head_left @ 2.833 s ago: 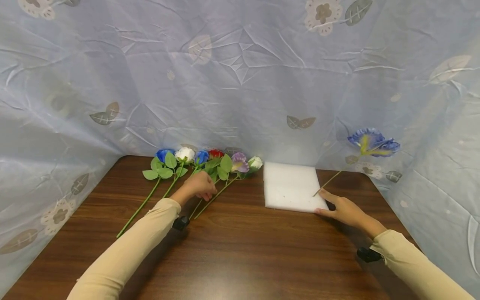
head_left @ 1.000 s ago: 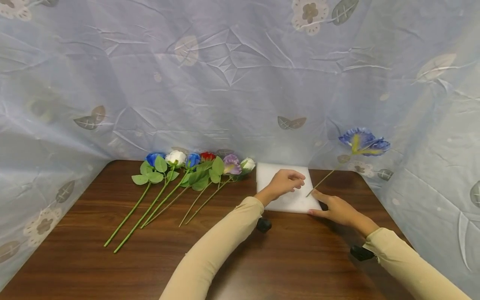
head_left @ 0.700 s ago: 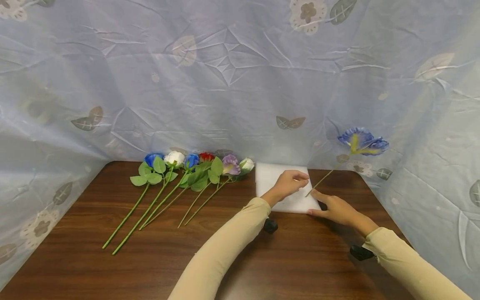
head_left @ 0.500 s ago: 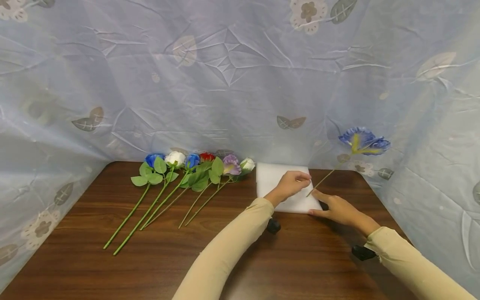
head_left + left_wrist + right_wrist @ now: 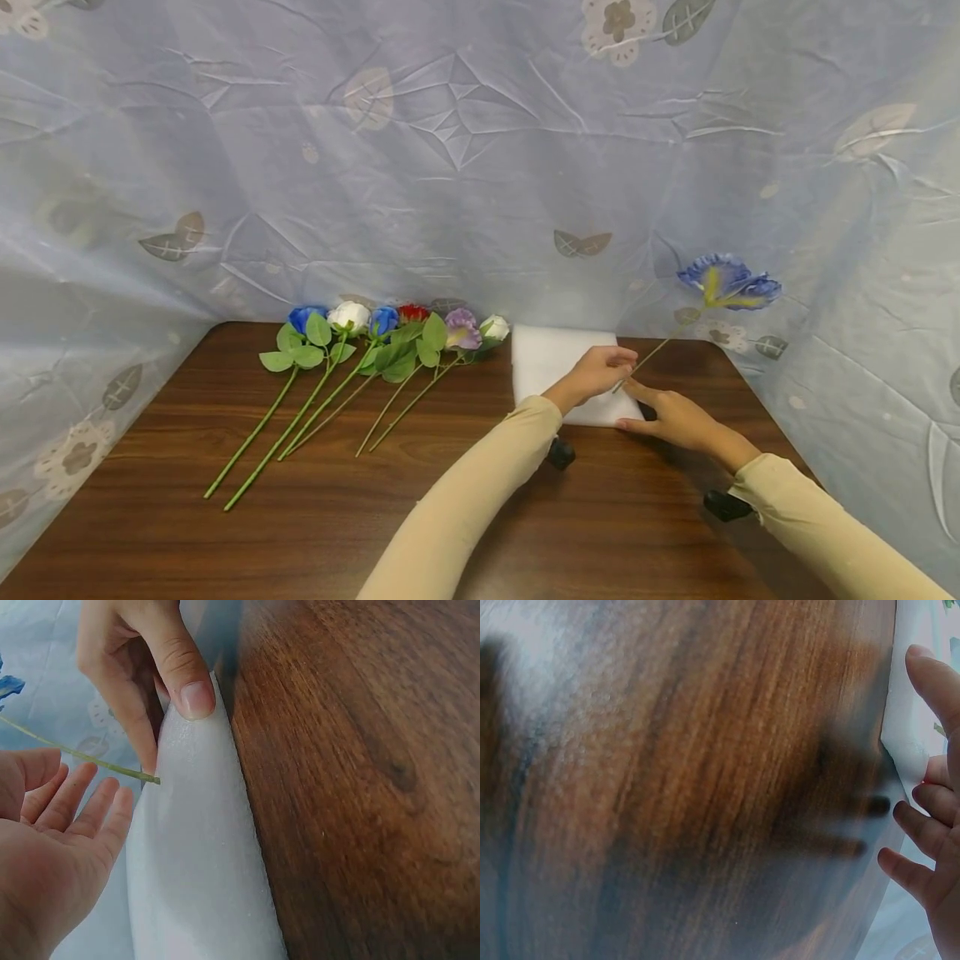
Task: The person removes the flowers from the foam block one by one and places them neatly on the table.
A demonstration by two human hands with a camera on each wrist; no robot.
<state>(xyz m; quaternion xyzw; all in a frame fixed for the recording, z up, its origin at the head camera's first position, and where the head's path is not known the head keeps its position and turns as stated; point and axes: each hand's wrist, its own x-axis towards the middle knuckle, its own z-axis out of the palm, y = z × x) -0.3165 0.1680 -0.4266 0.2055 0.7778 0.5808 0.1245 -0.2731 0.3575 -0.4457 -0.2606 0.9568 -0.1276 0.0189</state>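
Note:
A white foam block [image 5: 542, 358] lies flat near the back of the table. A blue artificial flower [image 5: 726, 285] leans to the right, its thin stem [image 5: 97, 760] standing in the foam near the right edge. My right hand [image 5: 686, 421] grips that edge, thumb on top and index finger by the stem base; the right wrist view shows the other fingers [image 5: 919, 825] spread beside the block. Above the foam, my left hand [image 5: 596, 373] has its loosely bent fingers right by the stem. In the left wrist view thumb and fingers stand apart around it, not pinching.
Several artificial flowers lie left of the foam, among them a white rose [image 5: 349, 317], a blue rose [image 5: 384, 321], a red flower [image 5: 412, 313] and a purple flower [image 5: 462, 329]. A patterned curtain [image 5: 480, 167] hangs behind the table [image 5: 480, 517].
My left hand has come from the flowers on the left, over the foam, to the blue flower's stem. My right hand keeps hold of the foam edge. The view has shifted slightly.

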